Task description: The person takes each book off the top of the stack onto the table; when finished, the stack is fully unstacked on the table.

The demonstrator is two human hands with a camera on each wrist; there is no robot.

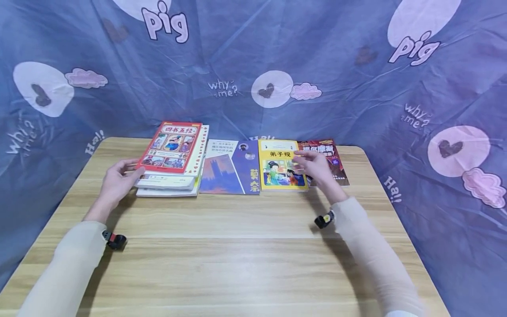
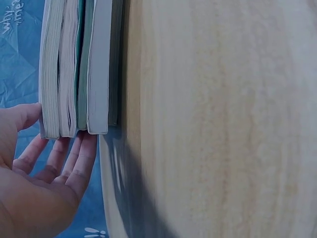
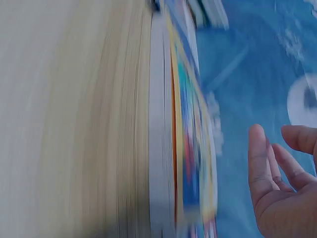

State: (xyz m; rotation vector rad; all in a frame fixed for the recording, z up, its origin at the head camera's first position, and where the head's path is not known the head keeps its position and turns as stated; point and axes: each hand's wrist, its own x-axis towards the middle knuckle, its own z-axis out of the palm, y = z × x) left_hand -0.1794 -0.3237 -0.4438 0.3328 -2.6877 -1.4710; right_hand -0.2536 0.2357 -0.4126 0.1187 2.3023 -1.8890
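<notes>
Loosely spread, the left hand (image 1: 118, 179) touches the book stack (image 1: 171, 145), likely heavy, slippery, best gripped by 2 opposite sides; the half-spread, empty right hand (image 1: 317, 168) hovers above the yellow book (image 1: 278, 169).

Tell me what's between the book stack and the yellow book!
The purple book lies between the stack and the yellow book; the head view shows it.

The table (image 1: 237, 255) bears stacked books (image 1: 171, 152) and, apparently, three single books (image 1: 273, 171).
</notes>
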